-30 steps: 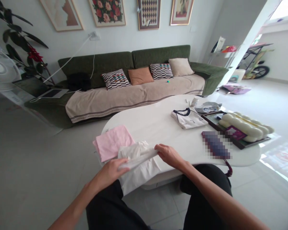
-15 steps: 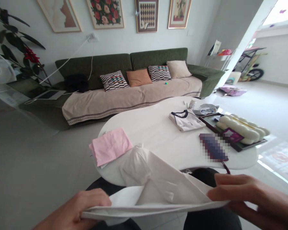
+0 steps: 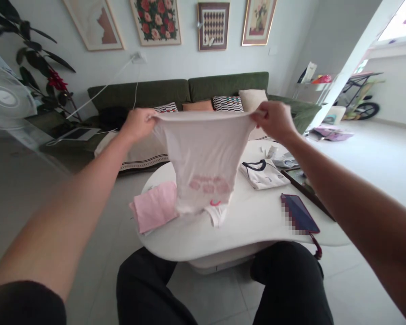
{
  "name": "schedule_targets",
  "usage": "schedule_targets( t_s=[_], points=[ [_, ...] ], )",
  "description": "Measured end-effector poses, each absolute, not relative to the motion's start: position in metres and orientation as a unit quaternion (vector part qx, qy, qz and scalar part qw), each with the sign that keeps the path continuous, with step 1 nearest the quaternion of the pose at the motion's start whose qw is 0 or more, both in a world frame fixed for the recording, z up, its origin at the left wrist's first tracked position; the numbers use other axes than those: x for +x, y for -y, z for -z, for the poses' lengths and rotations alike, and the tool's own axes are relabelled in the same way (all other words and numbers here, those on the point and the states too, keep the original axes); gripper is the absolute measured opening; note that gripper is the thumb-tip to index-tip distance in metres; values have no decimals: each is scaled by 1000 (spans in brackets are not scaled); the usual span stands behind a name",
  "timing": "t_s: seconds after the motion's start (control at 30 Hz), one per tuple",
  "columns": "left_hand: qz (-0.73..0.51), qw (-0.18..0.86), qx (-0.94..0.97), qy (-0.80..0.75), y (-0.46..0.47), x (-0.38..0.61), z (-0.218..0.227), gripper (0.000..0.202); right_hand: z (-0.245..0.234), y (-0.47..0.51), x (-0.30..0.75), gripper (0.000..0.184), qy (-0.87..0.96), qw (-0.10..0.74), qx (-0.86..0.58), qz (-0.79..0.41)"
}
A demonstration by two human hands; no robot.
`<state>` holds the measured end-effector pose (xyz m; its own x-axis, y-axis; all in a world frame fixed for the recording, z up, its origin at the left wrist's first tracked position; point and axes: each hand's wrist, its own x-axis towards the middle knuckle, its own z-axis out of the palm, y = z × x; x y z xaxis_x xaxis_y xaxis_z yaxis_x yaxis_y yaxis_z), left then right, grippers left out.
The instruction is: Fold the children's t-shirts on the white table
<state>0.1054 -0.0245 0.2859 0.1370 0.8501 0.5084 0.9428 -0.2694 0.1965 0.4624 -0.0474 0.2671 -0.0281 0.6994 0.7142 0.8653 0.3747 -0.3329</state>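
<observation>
I hold a white T-shirt (image 3: 205, 155) with a pink print up in front of me by its hem, upside down. My left hand (image 3: 138, 123) pinches the left corner and my right hand (image 3: 273, 119) pinches the right corner, both arms stretched out. The shirt's collar end hangs down and touches the white table (image 3: 250, 223). A folded pink garment (image 3: 154, 207) lies on the table just left of the hanging shirt. A folded white shirt with a navy collar (image 3: 264, 174) lies to its right.
A phone (image 3: 300, 213) lies near the table's right front edge, and a dark tray (image 3: 299, 177) shows beyond my right forearm. Behind the table stands a green sofa (image 3: 189, 90) with cushions. A fan (image 3: 5, 97) and a plant (image 3: 37, 67) are at the left.
The white shirt lay bunched on the table's near edge a second ago. Both hands drew it toward me, then lifted and spread it up in the air.
</observation>
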Motion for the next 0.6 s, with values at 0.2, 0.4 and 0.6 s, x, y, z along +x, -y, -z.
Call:
schedule_targets(
  t_s=[0.2, 0.4, 0.6],
  points=[
    [339, 114, -768, 531, 51, 106, -281, 33, -254, 61, 494, 14, 703, 448, -525, 170],
    [244, -82, -804, 535, 98, 123, -137, 41, -104, 115, 518, 12, 683, 414, -602, 9],
    [102, -247, -825, 498, 176, 140, 6, 49, 47, 188, 547, 20, 697, 244, -647, -191]
  ],
)
